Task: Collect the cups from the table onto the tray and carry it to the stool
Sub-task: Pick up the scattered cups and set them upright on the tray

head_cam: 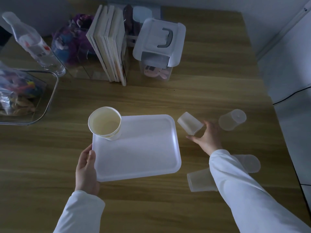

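A white tray (143, 148) lies on the wooden table in front of me. A paper cup (105, 125) stands upright on its far left corner. My left hand (86, 167) grips the tray's left edge, thumb on the rim. My right hand (207, 137) holds a small translucent cup (190, 122), tilted on its side just right of the tray. Three more translucent cups lie on the table to the right: one far right (232, 119), one beside my sleeve (249, 163), one near the tray's front right corner (200, 179), partly hidden by my forearm.
Upright books (109, 46), a lidded plastic box (158, 46), a clear bottle (33, 42) and a clear bin of colourful items (21, 95) line the back and left of the table (151, 101). The table's right edge (277, 125) meets a white wall.
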Demonstrator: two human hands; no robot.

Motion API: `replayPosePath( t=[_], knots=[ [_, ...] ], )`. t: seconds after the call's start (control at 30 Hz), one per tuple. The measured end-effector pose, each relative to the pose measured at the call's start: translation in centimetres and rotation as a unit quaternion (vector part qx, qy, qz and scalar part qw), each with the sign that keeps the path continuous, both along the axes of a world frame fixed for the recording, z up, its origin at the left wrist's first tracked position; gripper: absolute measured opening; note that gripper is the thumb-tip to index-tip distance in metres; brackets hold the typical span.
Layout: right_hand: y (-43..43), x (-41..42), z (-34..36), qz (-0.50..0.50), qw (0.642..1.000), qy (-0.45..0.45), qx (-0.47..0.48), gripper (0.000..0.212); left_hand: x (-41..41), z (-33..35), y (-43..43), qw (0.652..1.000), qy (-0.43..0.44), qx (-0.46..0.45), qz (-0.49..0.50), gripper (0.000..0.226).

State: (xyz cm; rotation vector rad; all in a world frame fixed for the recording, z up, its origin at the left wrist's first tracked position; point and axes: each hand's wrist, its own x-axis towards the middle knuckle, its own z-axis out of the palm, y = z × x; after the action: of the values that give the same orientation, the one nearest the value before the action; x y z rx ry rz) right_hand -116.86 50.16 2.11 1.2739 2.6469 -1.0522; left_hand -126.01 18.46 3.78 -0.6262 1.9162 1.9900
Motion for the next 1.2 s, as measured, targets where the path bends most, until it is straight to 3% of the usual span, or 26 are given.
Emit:
replayPosePath(
  t=[0.23, 0.5, 0.7, 0.9, 1.2],
  knots=[
    [-0.6, -0.3, -0.6, -0.046, 0.999, 0.026, -0.012, 0.079, 0.2, 0.2, -0.7, 1.0, -0.002, -0.011, 0.011, 0.02],
    [-0.8, 0.4, 3.7, -0.059, 0.988, 0.143, -0.011, 0.071, 0.7, 0.5, -0.7, 1.0, -0.007, 0.006, 0.012, 0.02],
    [-4.2, 0.5, 9.6, 0.054, 0.98, 0.19, 0.01, 0.073, 1.7, 0.6, -0.6, 1.0, -0.007, 0.01, -0.004, 0.019],
    [-9.1, -0.2, 12.1, 0.205, 0.961, 0.179, 0.057, 0.076, 2.9, 1.3, -0.8, 1.0, -0.003, 0.014, -0.019, 0.02],
    [-14.0, -1.6, 11.5, 0.28, 0.94, 0.154, 0.121, 0.092, 4.2, 2.5, -2.1, 0.999, -0.002, 0.035, -0.027, 0.02]
  ],
)
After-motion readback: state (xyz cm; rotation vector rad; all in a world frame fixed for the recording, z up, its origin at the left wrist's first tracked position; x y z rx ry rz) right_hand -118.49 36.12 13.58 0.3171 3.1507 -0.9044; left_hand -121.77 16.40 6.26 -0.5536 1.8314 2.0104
